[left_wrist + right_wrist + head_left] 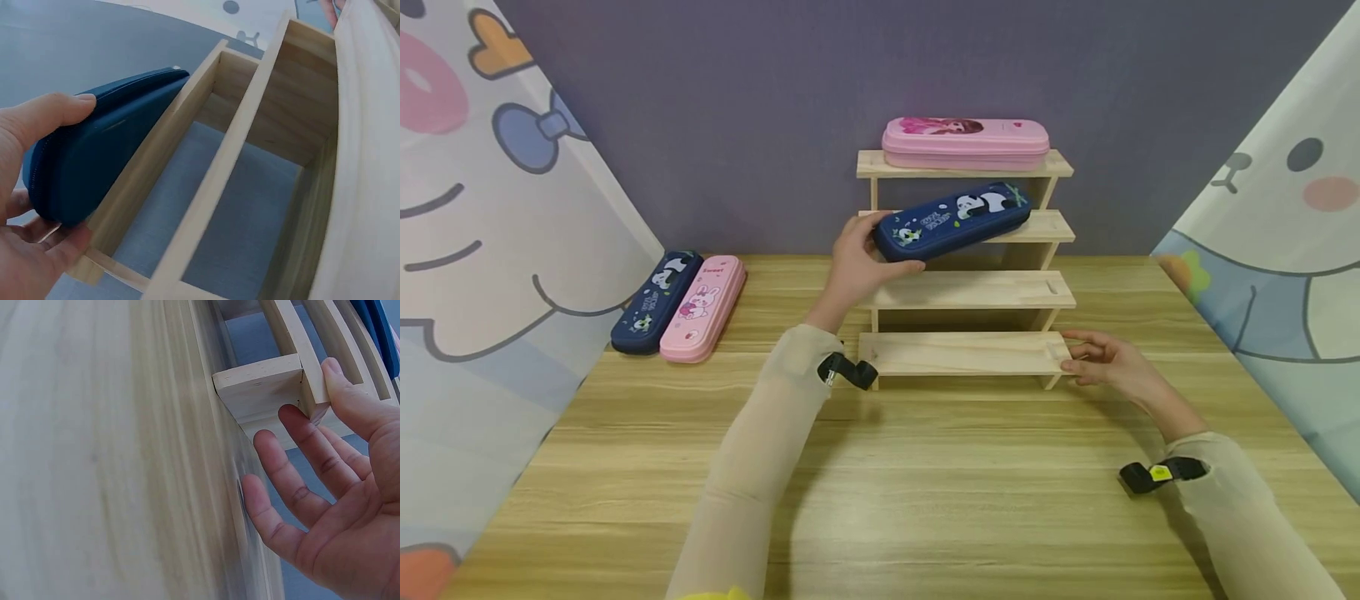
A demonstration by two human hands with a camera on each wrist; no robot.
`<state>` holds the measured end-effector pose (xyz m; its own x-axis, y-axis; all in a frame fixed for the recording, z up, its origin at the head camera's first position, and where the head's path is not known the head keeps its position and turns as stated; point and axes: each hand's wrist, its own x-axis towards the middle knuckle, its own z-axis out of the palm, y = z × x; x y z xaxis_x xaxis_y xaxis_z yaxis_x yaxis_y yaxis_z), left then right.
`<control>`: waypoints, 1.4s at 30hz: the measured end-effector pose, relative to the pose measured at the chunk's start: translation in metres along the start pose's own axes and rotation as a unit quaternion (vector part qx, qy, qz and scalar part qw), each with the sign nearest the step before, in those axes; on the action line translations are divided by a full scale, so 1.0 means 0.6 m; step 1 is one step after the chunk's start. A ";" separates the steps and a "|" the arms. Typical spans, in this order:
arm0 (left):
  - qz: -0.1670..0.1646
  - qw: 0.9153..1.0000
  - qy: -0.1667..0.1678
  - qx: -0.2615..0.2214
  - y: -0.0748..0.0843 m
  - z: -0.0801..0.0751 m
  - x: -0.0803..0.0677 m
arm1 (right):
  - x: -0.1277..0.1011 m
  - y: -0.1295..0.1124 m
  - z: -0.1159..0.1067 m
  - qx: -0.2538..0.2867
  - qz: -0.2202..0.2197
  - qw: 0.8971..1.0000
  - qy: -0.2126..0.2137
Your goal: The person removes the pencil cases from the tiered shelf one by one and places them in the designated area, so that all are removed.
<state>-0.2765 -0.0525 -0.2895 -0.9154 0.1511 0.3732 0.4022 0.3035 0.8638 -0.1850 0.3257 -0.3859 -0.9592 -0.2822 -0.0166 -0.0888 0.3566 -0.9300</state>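
My left hand [857,265] grips the left end of a navy pencil case [958,218] printed with pandas. In the head view the case slants up to the right over the second tier from the top of a stepped wooden rack [962,354]. The left wrist view has the thumb on the zipped side of the case and the fingers beneath, its far end close over a tier's edge. At the rack's lowest tier, my right hand [1108,367] pinches the right end of the board. Thumb above and forefinger below show in the right wrist view, the other fingers spread.
A pink pencil case [966,143] with a doll picture lies on the top tier. On the table's left, another navy panda case [657,302] lies beside a pink rabbit case [703,308]. A grey panel [737,125] stands behind, with cartoon-printed cloths on both sides.
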 end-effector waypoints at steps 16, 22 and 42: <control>0.121 0.990 0.061 -0.040 -0.026 0.001 -0.039 | 0.000 -0.001 0.001 0.001 -0.005 1.000 -0.001; 0.127 0.988 0.070 -0.057 -0.003 -0.005 -0.065 | 0.001 0.000 -0.001 0.004 -0.007 1.000 -0.004; 0.195 0.973 0.097 -0.071 0.014 -0.028 -0.118 | 0.000 -0.005 -0.001 0.011 0.000 1.000 -0.001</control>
<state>-0.2085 -0.0765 -0.3032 -0.6851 0.0434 0.7272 0.7260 0.1227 0.6767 -0.1848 0.3250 -0.3829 -0.9585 -0.2846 -0.0167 -0.0837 0.3371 -0.9377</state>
